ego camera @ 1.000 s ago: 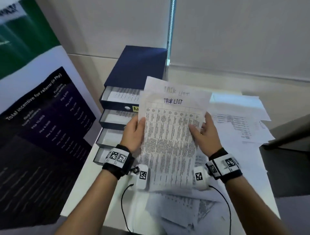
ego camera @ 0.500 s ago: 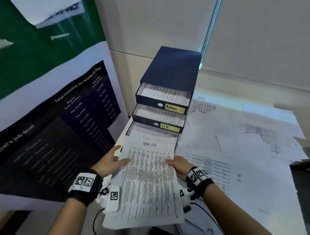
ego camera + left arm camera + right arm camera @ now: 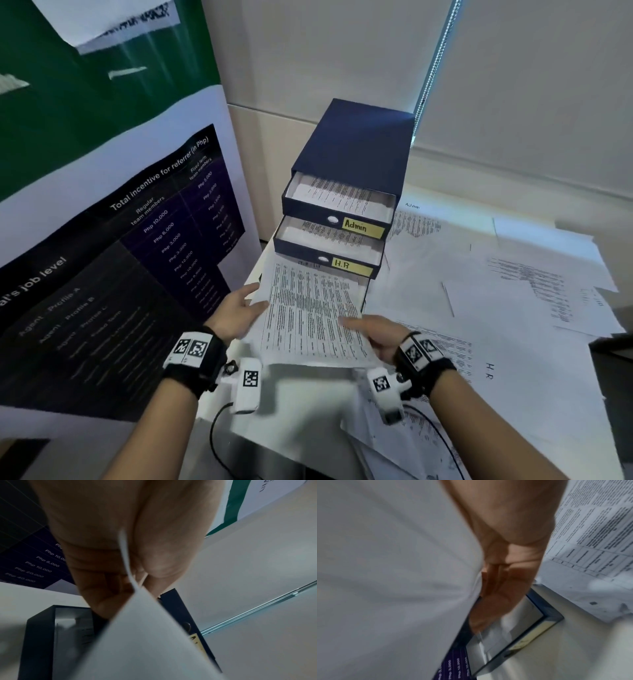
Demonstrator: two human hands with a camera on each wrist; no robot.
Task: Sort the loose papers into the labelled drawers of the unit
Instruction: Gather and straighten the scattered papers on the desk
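Printed sheets (image 3: 308, 308), a thin stack with table text, are being held over the third drawer (image 3: 365, 291) of the navy drawer unit (image 3: 356, 150), their far edge tucking under the drawer labelled "H.R" (image 3: 351, 266). The left hand (image 3: 236, 313) is pinching the stack's left edge between thumb and fingers, as the left wrist view shows (image 3: 130, 555); the right hand (image 3: 375, 334) is gripping the near right corner, thumb on top and fingers beneath.

Above, the "Admin" drawer (image 3: 363, 229) is standing open, holding printed pages. More loose papers (image 3: 513, 291) are lying spread across the white surface (image 3: 274, 421) to the right, and a dark poster (image 3: 120, 257) is standing to the left.

Risks, as a judgement: the far edge may be catching on the underside of the drawer above and buckling, since the sheets are flexible and held only at the near end; a slack pinch could let the lower sheet slip out.

The third drawer's label is hidden beneath the sheets, so the destination cannot be confirmed. A fourth drawer is not visible. The right wrist view is blurred, and the number of sheets is unclear.
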